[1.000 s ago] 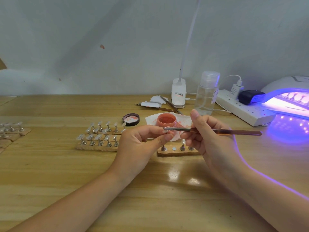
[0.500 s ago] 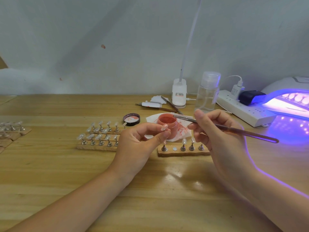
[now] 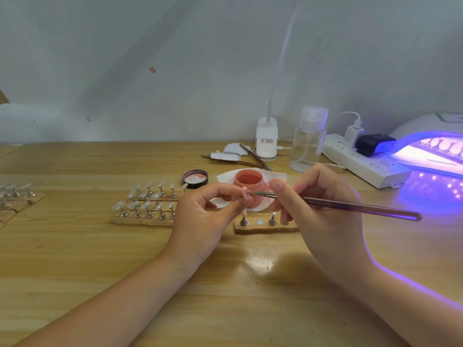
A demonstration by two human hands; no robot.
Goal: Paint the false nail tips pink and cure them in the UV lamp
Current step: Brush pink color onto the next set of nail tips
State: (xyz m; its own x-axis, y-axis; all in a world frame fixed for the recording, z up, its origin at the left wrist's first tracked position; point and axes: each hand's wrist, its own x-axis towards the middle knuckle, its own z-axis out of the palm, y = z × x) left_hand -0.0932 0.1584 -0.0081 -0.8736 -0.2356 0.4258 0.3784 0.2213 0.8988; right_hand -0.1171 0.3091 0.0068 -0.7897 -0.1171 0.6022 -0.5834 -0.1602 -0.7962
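Your left hand (image 3: 205, 216) was raised in front of you, forearm running in from the lower left, its thumb and forefinger curled into a pinching grip at the fingertips (image 3: 239, 206). Your right hand (image 3: 323, 216) came in from the lower right, fingers curled in a pen-style grip, forefinger extended toward the left grip. The two grips sat just beside each other, nearly touching.

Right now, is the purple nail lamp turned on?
On. The UV lamp glows violet inside and spills purple light onto the table.
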